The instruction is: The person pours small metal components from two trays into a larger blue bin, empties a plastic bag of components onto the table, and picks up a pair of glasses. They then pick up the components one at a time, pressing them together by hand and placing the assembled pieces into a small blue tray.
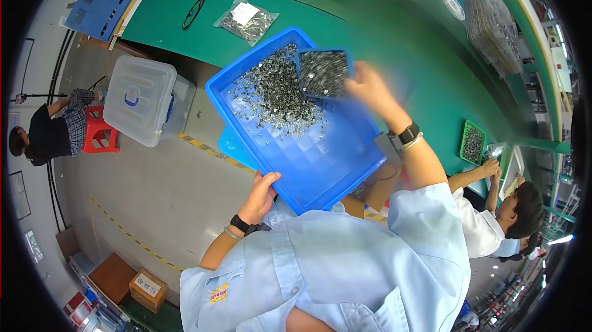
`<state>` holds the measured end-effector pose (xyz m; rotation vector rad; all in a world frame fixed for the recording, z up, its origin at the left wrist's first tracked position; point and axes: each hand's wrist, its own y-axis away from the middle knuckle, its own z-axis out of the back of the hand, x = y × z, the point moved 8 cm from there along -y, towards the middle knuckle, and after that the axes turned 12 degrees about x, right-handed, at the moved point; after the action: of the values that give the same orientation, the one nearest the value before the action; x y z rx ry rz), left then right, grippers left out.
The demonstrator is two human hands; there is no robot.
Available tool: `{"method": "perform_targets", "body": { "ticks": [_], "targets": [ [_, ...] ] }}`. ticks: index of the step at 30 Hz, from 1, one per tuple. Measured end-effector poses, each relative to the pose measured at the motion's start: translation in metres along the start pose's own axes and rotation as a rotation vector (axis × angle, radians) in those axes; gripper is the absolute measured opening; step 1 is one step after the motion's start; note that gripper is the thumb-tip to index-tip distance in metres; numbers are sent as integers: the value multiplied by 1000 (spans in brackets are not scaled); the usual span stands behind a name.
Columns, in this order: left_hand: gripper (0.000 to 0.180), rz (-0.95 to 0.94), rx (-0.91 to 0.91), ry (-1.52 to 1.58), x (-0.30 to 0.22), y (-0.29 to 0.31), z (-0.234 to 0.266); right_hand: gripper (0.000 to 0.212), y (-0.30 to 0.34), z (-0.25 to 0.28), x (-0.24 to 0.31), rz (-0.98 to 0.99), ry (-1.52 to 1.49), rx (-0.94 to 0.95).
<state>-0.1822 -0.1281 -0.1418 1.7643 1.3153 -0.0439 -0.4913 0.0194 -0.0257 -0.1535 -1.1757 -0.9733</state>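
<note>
A large blue plastic tray (308, 165) is tilted in front of me, with many small shiny metal parts (271, 88) heaped toward its far left end. My left hand (262, 195) grips the tray's near left edge, thumb over the rim. Above the far part of the tray, my right hand (367, 88) holds a small blue bin (349, 60) by its right side. The bin is full of similar small metal parts (324, 73), which are smeared by motion. The fingers under the bin are hidden.
Past the tray lies a green table (185, 42) with a clear bag of parts (246, 19) and a black cable (193, 13). A lidded clear box (145, 97) stands left. At right, a co-worker (493, 208) sits near a green basket (473, 142). Another person (55, 122) is far left.
</note>
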Motion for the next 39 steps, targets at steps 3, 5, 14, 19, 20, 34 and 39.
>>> {"method": "perform_targets", "body": {
  "ticks": [3, 5, 14, 19, 20, 34, 39],
  "targets": [
    [52, -5, 10, 3, 1, 1, -1, 34, 5, -32, 15, 106, 348, -39],
    [50, -28, 22, -11, -1, 0, -2, 35, 10, -43, 31, 166, 425, -43],
    [45, -21, 67, 29, 0, -4, 0, 37, 1, -65, 79, 395, 774, -105],
    [43, -26, 74, 65, 0, -6, 1, 35, 15, -58, 88, 473, 810, -191],
    [43, -31, 75, 55, -1, -7, 1, 35, 12, -56, 84, 474, 814, -193],
    [40, 15, 122, -4, 2, -8, 2, 33, 48, 13, -40, 27, -386, -375],
    [40, 29, 79, -12, -4, 0, 0, 39, 91, 32, -145, -43, -1063, -639]
  ]
}}
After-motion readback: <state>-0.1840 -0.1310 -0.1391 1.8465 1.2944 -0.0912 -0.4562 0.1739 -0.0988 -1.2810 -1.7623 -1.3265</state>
